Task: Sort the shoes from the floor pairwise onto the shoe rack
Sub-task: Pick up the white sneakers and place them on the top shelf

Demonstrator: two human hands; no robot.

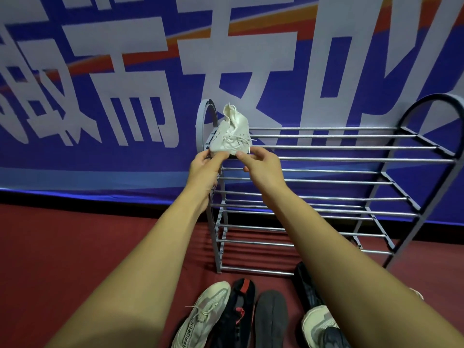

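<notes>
Red floor (75, 247) below blue banner (100, 159), white shoe (232, 136) atop shoe rack (351, 160)

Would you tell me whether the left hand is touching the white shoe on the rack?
Touching. The head view shows the left hand pinching the near edge of the white shoe.

Back wall: big blue fabric banner (75, 156), oversized white characters (113, 38), orange-red diagonal stripe (251, 23), lighter blue band (75, 177) along its lower edge. Black strip (75, 199) below, then dark red floor (75, 247).
</notes>
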